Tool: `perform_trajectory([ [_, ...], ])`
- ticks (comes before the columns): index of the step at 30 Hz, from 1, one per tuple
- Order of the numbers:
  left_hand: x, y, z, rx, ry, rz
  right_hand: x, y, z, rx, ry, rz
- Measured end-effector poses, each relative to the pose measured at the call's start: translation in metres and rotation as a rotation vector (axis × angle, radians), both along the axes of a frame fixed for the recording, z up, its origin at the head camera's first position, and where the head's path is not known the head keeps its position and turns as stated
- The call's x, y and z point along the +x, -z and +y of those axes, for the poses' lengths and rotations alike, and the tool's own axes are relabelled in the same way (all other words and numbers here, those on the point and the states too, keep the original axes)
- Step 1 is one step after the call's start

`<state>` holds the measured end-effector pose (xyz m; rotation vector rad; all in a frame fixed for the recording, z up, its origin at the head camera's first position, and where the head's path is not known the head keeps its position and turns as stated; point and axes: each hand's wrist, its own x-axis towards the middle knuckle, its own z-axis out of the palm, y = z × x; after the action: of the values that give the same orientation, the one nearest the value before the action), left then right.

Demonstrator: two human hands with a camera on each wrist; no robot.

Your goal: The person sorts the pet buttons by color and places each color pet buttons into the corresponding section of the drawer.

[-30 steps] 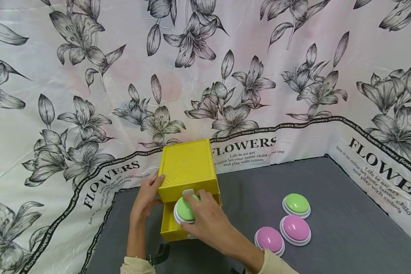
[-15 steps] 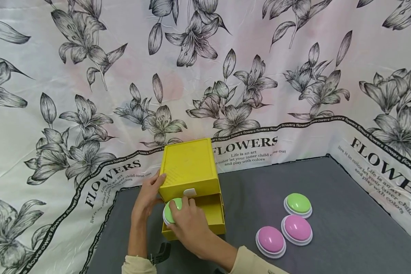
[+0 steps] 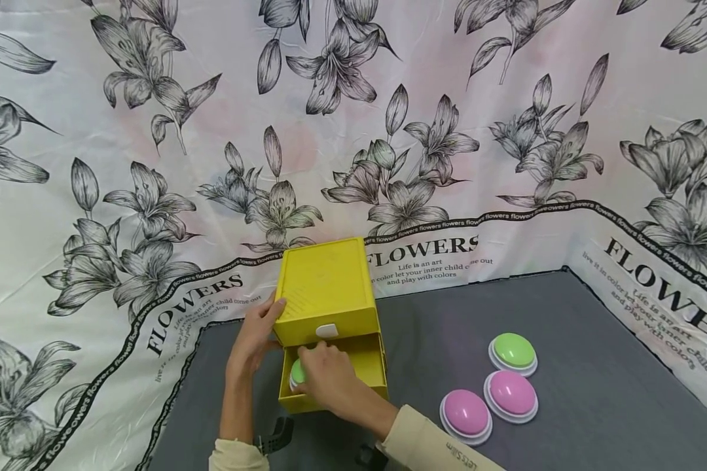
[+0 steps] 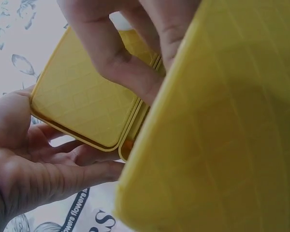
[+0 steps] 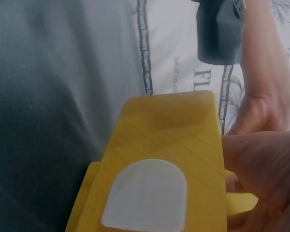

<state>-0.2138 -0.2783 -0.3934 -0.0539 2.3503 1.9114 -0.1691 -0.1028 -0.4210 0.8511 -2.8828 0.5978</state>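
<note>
In the head view, a small yellow two-drawer box (image 3: 324,281) stands on the table, its lower drawer (image 3: 303,403) pulled out and its upper drawer pushed in. My left hand (image 3: 251,340) grips the box's left side, thumb at the top edge. Inside the lower drawer, at the left, my right hand (image 3: 330,383) holds a green dome-topped push button (image 3: 297,373) with a white base; the fingers hide most of it. The right wrist view shows a drawer front with its white pull tab (image 5: 147,195). Beyond the yellow panel, the left wrist view shows right-hand fingers (image 4: 116,58).
To the right on the grey tabletop (image 3: 442,327) lie another green push button (image 3: 513,353) and two pink ones, one (image 3: 510,394) behind the other (image 3: 466,415). A flower-printed cloth (image 3: 424,252) hangs behind the box.
My right hand has carried the green button leftward and down into the lower drawer's left part. The left hand keeps its hold on the box.
</note>
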Motion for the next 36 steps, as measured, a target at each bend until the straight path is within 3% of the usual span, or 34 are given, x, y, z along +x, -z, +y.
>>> perform_trajectory([
  [5,0.0,0.0,0.0,-0.007,-0.012,-0.016,-0.003,0.001,0.002,0.014,-0.055,-0.113],
  [13,-0.002,0.0,0.0,-0.005,-0.011,-0.006,-0.001,-0.001,0.012,0.056,-0.126,-0.154],
  [20,-0.003,0.003,0.004,0.006,-0.024,-0.013,0.014,0.001,0.029,-0.054,-0.117,-0.02],
  [24,-0.002,0.003,0.003,0.013,-0.022,-0.005,0.02,-0.014,0.046,-0.246,-0.088,-0.017],
  [27,-0.001,0.001,0.003,0.016,-0.017,-0.009,0.019,-0.025,0.066,-0.432,-0.02,-0.035],
  [30,-0.001,0.0,0.003,0.023,-0.007,-0.008,0.013,-0.033,0.092,-0.555,0.106,-0.037],
  [36,0.0,-0.001,0.003,0.019,0.004,-0.009,-0.008,-0.034,0.155,-0.498,0.355,0.028],
])
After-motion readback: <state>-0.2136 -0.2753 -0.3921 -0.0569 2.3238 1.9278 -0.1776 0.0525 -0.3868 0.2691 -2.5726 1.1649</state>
